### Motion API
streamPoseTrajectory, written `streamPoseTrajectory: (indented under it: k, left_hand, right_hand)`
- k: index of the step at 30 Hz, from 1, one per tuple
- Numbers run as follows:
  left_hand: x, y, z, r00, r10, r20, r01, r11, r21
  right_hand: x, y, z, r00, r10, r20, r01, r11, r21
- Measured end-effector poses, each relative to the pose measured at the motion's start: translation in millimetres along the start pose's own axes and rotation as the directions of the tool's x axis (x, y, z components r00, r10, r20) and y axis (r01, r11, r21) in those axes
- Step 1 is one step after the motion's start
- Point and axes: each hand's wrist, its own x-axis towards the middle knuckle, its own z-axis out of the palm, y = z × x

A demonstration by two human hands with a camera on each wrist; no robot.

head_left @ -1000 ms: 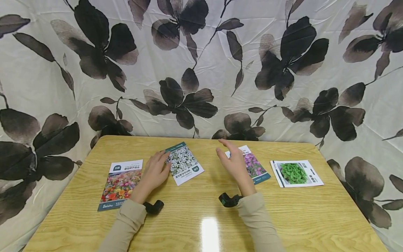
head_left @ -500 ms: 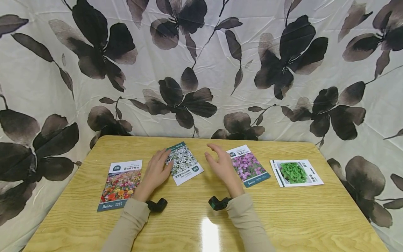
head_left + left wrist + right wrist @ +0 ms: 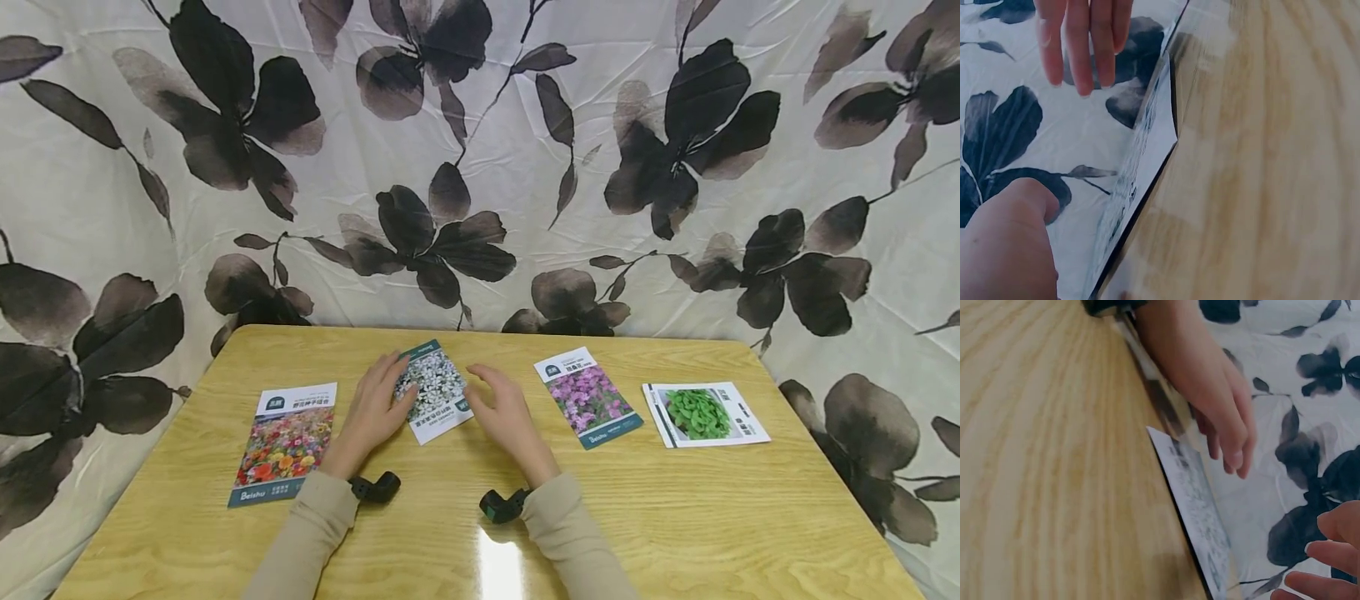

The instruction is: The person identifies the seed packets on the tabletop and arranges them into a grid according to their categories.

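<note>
A seed packet with white flowers (image 3: 431, 386) lies slanted near the back middle of the table. My left hand (image 3: 373, 407) lies at its left edge, with the thumb over the packet. Fingers are relaxed and not curled round it; contact is hard to tell. Just off the packet's right edge, my right hand (image 3: 504, 410) hovers with loosely bent, spread fingers and holds nothing. In the left wrist view, the packet (image 3: 1138, 175) appears edge-on beside my thumb (image 3: 1019, 231). The right wrist view shows the packet (image 3: 1190, 500) between both hands.
To the left lies a colourful wildflower packet (image 3: 288, 442), partly behind the left sleeve. A purple-flower packet (image 3: 588, 398) and a green-leaf packet (image 3: 701, 414) lie at the right. A flower-print cloth (image 3: 540, 167) hangs behind the wooden table (image 3: 720, 517).
My right hand has moved left from over the purple-flower packet to the white-flower packet's right edge. The left hand has barely shifted, and the packets appear to lie as before.
</note>
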Motion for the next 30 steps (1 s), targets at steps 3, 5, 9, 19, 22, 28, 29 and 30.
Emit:
streamPoseTrajectory:
  k: [3, 5, 9, 19, 22, 28, 29, 30]
  left_hand:
    - [-2.2, -2.7, 1.4, 1.000, -0.002, 0.006, 0.002, 1.000, 0.022]
    - [-3.2, -3.9, 1.9, 1.000, -0.005, 0.007, 0.005, 0.999, 0.039]
    - [-4.0, -4.2, 2.4, 0.999, -0.020, 0.028, 0.019, 0.998, 0.059]
    - [-2.1, -3.0, 3.7, 0.999, -0.021, 0.048, 0.017, 0.996, 0.093]
    - [-2.4, -3.7, 3.8, 0.998, -0.025, 0.060, 0.018, 0.993, 0.116]
    - [-5.3, -3.9, 3.9, 0.989, -0.068, 0.133, 0.050, 0.990, 0.135]
    - [-5.6, -3.8, 4.0, 0.988, -0.072, 0.140, 0.053, 0.990, 0.135]
    - [-5.9, -4.0, 4.3, 0.987, -0.074, 0.145, 0.054, 0.989, 0.138]
  right_hand:
    - [-1.3, 0.3, 6.2, 0.999, -0.046, 0.027, 0.047, 0.999, -0.016]
    - [-2.1, 0.9, 8.9, 0.996, -0.075, 0.042, 0.076, 0.997, -0.022]
    - [-4.1, 4.4, 12.3, 0.992, -0.106, 0.069, 0.108, 0.994, -0.029]
    - [-8.1, 13.2, 15.0, 0.984, -0.036, 0.176, 0.045, 0.998, -0.048]
    - [-8.7, 14.8, 16.0, 0.980, -0.012, 0.201, 0.023, 0.998, -0.055]
    - [-9.9, 16.8, 17.8, 0.970, 0.017, 0.241, 0.008, 0.995, -0.104]
    - [-10.2, 17.1, 18.1, 0.970, 0.017, 0.243, 0.010, 0.994, -0.108]
    - [-10.3, 17.4, 18.3, 0.970, 0.020, 0.244, 0.008, 0.994, -0.113]
